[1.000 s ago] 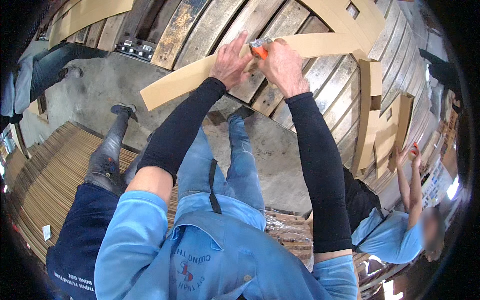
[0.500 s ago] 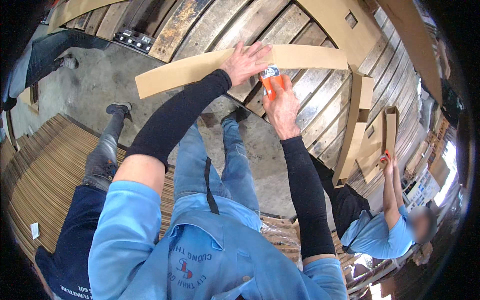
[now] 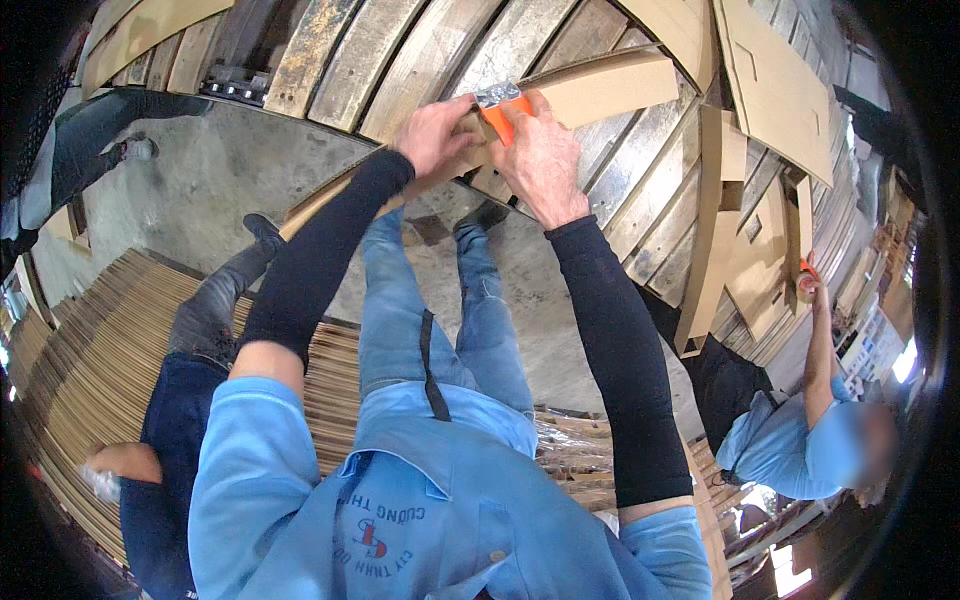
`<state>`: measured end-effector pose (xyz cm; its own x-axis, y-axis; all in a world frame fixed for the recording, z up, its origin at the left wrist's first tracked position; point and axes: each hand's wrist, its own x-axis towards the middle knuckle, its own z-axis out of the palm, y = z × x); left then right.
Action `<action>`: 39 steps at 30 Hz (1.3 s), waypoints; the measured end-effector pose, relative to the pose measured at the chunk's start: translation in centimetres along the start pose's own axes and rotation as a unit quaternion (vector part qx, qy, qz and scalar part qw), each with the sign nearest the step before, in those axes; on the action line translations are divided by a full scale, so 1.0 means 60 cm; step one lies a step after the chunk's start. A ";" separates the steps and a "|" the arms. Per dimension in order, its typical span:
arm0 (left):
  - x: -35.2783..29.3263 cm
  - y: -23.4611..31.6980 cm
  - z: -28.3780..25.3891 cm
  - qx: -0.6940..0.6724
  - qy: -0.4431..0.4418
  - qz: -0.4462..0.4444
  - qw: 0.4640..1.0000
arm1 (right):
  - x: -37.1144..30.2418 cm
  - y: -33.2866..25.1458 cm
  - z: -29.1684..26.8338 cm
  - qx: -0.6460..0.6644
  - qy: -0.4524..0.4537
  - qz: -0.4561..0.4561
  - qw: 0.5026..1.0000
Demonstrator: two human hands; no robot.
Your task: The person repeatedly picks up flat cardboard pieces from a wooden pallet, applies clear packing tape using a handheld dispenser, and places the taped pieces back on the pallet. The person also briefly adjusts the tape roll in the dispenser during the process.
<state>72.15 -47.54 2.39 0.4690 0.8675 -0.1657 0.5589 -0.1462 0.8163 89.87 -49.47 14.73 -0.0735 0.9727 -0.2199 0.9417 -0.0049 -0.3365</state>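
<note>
left hand [image 3: 437,138]: fingers curled, gripping cardboard strip [image 3: 622,88]
right hand [image 3: 546,165]: outstretched, wrapped around orange tape dispenser [image 3: 505,122]
cardboard strip: across the slatted table's [image 3: 415,80] near edge, left end overhanging
tape dispenser: between hands

both arms [image 3: 620,380] extend forward, left hand [image 3: 432,138] curled beside the gripping right hand [image 3: 542,165]

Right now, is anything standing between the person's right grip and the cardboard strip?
Only the orange hand tool held in the right grip; it sits at the cardboard strip. The left grip is just left of the tool; nothing else visible stands between.
</note>
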 end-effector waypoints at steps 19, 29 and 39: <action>-0.042 0.030 0.010 0.200 -0.012 0.033 0.979 | -0.171 0.123 -0.012 0.037 -0.025 -0.061 0.997; 0.006 -0.047 -0.045 0.177 0.104 0.014 0.979 | -0.037 0.100 0.039 0.058 0.049 -0.112 0.991; 0.024 0.040 0.053 0.348 0.185 0.015 0.919 | -0.113 0.133 0.057 0.089 0.040 -0.097 0.990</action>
<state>76.34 -48.17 2.37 0.2989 0.9416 0.1553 0.9116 -0.3298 0.2454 96.79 -56.88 10.40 -0.2151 0.9745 -0.0642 0.8384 0.1506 -0.5238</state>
